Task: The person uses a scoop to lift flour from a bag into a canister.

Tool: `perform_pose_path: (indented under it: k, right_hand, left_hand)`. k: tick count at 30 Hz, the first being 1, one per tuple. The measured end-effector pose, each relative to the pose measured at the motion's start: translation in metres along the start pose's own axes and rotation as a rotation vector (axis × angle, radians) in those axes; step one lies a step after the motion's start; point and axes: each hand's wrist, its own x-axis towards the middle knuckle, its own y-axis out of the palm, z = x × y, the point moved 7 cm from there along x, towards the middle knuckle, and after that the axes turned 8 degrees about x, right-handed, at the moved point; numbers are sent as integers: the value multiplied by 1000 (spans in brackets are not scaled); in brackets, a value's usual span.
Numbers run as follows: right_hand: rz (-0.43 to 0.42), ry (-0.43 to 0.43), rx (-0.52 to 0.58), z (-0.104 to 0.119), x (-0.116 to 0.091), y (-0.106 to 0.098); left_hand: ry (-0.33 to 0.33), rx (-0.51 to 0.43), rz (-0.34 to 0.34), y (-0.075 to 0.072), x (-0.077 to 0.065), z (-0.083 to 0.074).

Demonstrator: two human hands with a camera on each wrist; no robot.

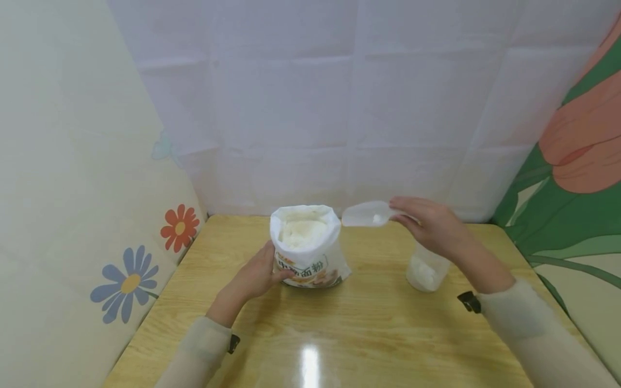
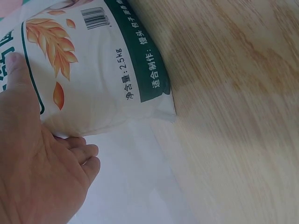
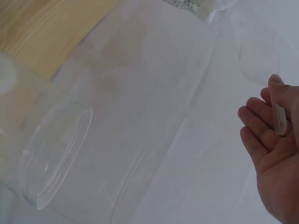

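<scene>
An open white bag of flour stands upright on the table, its rim spread and white flour showing inside. My left hand grips its left side; in the left wrist view the thumb lies on the printed front and the other fingers curl at the bag's edge. My right hand pinches the handle of a clear plastic scoop, held in the air just right of the bag's mouth. A small white clump sits in the scoop. Below the right hand, a clear jar holds some flour; its open mouth shows in the right wrist view.
The wooden table meets a white cloth backdrop behind the bag. Walls with painted flowers close in on the left and right.
</scene>
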Motion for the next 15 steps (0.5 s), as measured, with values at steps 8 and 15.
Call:
perform_pose_path:
  k: [8, 15]
  right_hand:
    - [-8, -28, 28, 4, 13, 10]
    - [49, 7, 5, 5, 25, 24]
  left_hand:
    - [-14, 5, 7, 1, 1, 2]
    - [-28, 13, 15, 1, 0, 2]
